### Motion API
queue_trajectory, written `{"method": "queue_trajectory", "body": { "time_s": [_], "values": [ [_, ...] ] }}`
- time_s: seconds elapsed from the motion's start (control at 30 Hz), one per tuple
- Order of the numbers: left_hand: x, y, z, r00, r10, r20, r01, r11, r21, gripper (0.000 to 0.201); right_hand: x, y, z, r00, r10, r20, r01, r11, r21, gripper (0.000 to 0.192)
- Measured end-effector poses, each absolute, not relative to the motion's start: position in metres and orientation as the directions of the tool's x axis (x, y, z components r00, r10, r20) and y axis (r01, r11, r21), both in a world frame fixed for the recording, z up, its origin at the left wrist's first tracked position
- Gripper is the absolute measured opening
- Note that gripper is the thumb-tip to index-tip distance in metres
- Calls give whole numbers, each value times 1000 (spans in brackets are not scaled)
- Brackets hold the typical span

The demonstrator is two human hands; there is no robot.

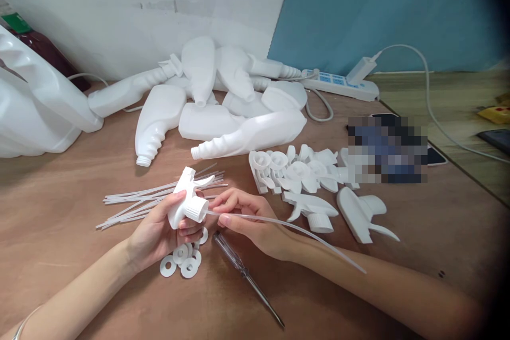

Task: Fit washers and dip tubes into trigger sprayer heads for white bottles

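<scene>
Just one sprayer head (187, 203), one tube (287, 226)

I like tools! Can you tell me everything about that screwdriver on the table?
The screwdriver has a clear, see-through handle and a thin metal shaft. It lies flat on the brown wooden table, slanting from near the right hand down toward the bottom of the picture, tip pointing away from the hands. Nobody holds it; white plastic rings lie beside its handle.

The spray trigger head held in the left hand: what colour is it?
The spray trigger head is plain white all over, seen in the head view.
</scene>
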State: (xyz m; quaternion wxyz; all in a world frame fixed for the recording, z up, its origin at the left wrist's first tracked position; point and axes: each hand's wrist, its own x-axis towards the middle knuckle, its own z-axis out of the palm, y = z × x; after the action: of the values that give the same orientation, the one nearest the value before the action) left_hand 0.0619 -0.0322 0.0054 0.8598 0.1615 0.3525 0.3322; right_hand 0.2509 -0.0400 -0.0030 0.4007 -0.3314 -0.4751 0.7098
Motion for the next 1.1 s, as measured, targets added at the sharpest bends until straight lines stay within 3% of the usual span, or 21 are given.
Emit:
{"method": "queue_trajectory", "body": {
  "time_s": [0.4, 0.63, 0.9, 1.1],
  "values": [
    [59, -35, -1, 621, 682, -386, -372, 690, 621, 31, 250, -39, 0, -479, 874, -84, -281, -243, -929, 20],
    [60, -35, 3, 614, 670, -418, -311, 692, 651, 27, 252, -39, 1, -544, 823, -163, -201, -316, -927, 24],
    [62, -38, 4, 585, 690, -426, -245, 651, 718, 33, 255, -39, 0, -602, 784, -151, 11, -181, -983, 27],
    [64, -42, 2, 597, 694, -403, -136, 582, 801, 38, 253, -41, -2, -644, 761, -71, 134, 21, -991, 31]
  ]
}}
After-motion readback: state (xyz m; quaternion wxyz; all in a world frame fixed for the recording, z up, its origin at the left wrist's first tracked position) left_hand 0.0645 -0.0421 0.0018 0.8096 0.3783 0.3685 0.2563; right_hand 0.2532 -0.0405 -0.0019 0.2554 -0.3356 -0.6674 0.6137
